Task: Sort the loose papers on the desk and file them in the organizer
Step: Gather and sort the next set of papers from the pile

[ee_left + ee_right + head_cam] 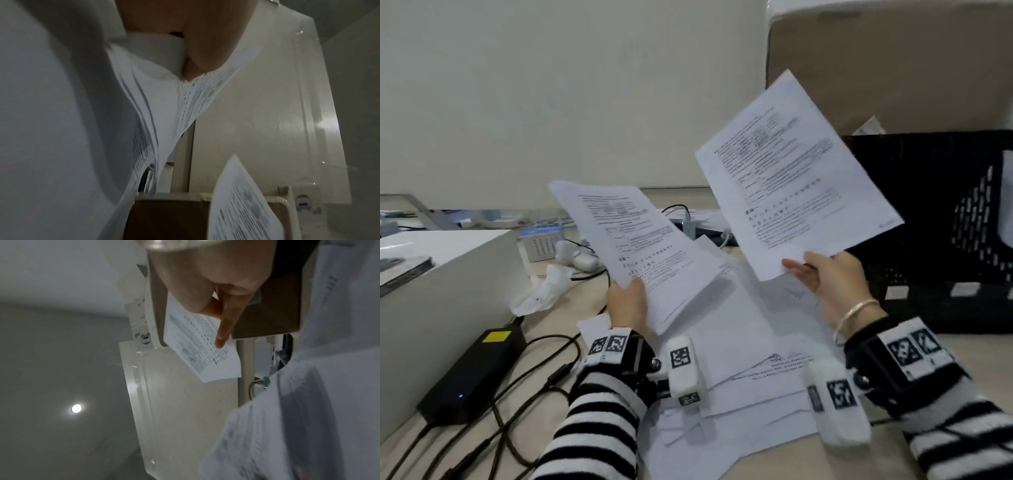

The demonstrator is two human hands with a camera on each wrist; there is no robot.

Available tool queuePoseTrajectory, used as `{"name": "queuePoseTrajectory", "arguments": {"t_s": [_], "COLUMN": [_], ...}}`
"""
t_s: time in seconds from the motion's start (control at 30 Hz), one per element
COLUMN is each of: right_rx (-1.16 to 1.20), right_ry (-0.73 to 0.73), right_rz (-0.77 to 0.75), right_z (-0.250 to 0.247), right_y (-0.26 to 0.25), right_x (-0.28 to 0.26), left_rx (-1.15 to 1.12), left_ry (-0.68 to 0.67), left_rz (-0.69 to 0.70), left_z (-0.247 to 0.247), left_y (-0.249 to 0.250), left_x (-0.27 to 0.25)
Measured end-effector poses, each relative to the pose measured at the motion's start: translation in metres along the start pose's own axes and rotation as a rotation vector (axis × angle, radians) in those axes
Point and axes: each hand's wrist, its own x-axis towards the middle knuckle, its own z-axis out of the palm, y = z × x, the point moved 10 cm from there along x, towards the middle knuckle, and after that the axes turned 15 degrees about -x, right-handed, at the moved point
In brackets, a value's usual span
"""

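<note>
My left hand (pixel 627 305) grips the lower edge of a small stack of printed sheets (pixel 633 240), raised over the desk; in the left wrist view my thumb (pixel 205 40) pinches the stack's fanned pages (pixel 164 100). To the right, my right hand (pixel 822 274) holds one printed sheet (pixel 794 174) by its bottom edge, tilted up in front of the black mesh organizer (pixel 928 192). The right wrist view shows my right hand's fingers (pixel 224 324) lying against that sheet (pixel 197 350). More loose papers (pixel 743 363) lie overlapping on the desk beneath both hands.
A black power brick (pixel 472 373) with tangled cables lies at the left, beside a white box (pixel 438 274). Crumpled tissue (pixel 541 291), a small blue-topped device (pixel 542 241) and a charger sit behind the papers. A large cardboard box (pixel 893 61) stands behind the organizer.
</note>
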Motion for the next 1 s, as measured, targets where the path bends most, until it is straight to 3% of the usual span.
{"name": "queuePoseTrajectory", "arguments": {"t_s": [0.13, 0.37, 0.47, 0.53, 0.7, 0.93, 1.0], "right_rx": [0.067, -0.013, -0.216, -0.333, -0.442, -0.542, -0.544], "right_ry": [-0.128, -0.285, -0.349, -0.279, 0.074, -0.129, -0.146], "right_rz": [0.076, 0.233, 0.250, 0.237, 0.065, -0.088, -0.083], "right_z": [0.030, 0.040, 0.043, 0.028, -0.027, -0.010, -0.008], "right_y": [0.014, 0.059, 0.069, 0.070, 0.050, 0.040, 0.038], "right_x": [-0.016, -0.036, -0.040, -0.035, -0.004, -0.004, -0.005], "left_rx": [0.008, -0.107, -0.069, -0.036, -0.060, -0.019, 0.033], "left_ry": [-0.251, -0.463, -0.491, -0.469, -0.456, -0.587, -0.557], "left_rz": [-0.089, -0.234, -0.203, -0.194, -0.223, -0.294, -0.301], "left_z": [0.038, 0.073, 0.075, 0.069, 0.063, 0.073, 0.068], "left_y": [-0.005, -0.028, -0.026, -0.028, -0.024, -0.023, -0.027], "left_x": [-0.015, -0.060, -0.064, -0.061, -0.056, -0.073, -0.068]}}
